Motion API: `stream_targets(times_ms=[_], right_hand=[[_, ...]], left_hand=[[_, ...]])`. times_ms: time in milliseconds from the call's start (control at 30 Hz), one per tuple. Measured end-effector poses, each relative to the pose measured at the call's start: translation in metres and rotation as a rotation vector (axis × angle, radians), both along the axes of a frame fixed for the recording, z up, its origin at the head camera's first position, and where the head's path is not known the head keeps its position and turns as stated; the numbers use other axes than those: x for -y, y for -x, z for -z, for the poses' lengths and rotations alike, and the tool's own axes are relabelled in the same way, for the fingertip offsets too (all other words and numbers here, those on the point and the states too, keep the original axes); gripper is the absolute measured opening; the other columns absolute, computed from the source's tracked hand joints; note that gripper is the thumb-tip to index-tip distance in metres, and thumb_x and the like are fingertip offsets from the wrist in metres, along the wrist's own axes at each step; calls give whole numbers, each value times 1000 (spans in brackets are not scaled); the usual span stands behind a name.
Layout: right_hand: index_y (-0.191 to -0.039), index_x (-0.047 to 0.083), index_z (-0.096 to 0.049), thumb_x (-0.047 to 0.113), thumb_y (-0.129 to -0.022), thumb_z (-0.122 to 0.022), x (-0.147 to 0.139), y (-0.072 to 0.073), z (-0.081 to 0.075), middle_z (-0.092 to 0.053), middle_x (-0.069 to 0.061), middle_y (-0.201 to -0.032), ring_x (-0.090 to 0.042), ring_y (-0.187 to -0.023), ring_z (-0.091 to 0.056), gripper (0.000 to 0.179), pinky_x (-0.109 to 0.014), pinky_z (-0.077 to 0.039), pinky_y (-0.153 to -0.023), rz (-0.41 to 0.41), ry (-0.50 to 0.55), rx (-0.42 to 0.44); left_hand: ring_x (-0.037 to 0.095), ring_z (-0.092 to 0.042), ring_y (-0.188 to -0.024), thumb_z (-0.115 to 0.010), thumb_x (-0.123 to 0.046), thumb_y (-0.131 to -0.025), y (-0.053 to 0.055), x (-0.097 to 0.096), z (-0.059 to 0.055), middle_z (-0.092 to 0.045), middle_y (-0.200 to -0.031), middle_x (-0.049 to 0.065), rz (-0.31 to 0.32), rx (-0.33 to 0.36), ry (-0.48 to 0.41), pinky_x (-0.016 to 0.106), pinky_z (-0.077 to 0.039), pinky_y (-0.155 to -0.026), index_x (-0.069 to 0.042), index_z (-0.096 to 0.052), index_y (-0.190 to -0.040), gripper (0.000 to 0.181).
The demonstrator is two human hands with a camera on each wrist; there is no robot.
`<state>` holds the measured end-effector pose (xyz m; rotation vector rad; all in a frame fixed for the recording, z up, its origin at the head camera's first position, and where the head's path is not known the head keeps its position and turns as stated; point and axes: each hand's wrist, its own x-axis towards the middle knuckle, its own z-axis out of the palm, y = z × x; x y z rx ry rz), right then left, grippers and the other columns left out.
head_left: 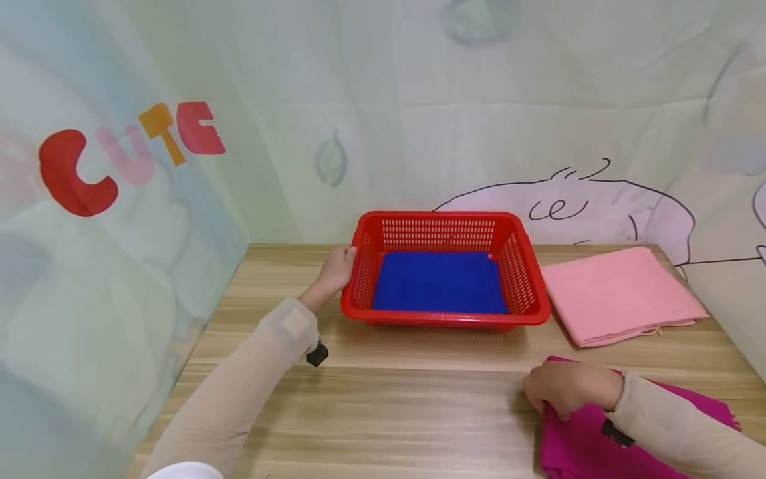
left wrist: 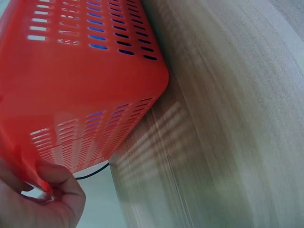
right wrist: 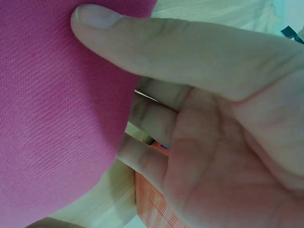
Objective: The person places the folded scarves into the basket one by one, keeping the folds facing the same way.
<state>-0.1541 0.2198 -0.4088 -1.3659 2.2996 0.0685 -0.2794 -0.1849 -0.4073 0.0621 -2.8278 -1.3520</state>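
A red plastic basket with slotted walls stands at the back middle of the table, a folded blue cloth lying flat inside. At its left end my left hand grips the rim; in the left wrist view the thumb and fingers of that hand curl over the basket's edge. To the front right my right hand holds the left edge of a folded magenta cloth. In the right wrist view the thumb lies over the magenta cloth and the fingers pass behind it.
A folded pink cloth lies right of the basket, near the table's back right corner. The wood-grain table meets a printed curtain with "CUTE" lettering at the back and left.
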Motion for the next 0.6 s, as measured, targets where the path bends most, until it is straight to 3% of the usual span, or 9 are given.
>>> stream_targets(times_ms=[300, 600], right_hand=[[-71, 21, -56, -11, -51, -84, -1, 0, 1, -47, 16, -70, -3, -69, -44, 48, -18, -41, -66, 29, 17, 37], [-72, 22, -57, -13, -50, -87, 2, -1, 0, -47, 15, -72, -4, -71, -46, 51, -20, -43, -68, 66, -6, 36]], left_hand=[[22, -54, -70, -36, -17, -110, 0, -1, 3, -53, -77, 11, -28, -53, 19, 30, -48, -65, 8, -58, -99, 35], [25, -57, -72, -36, -16, -109, -2, -3, 3, -55, -80, 14, -28, -62, 22, 34, -51, -68, 10, -59, -102, 36]])
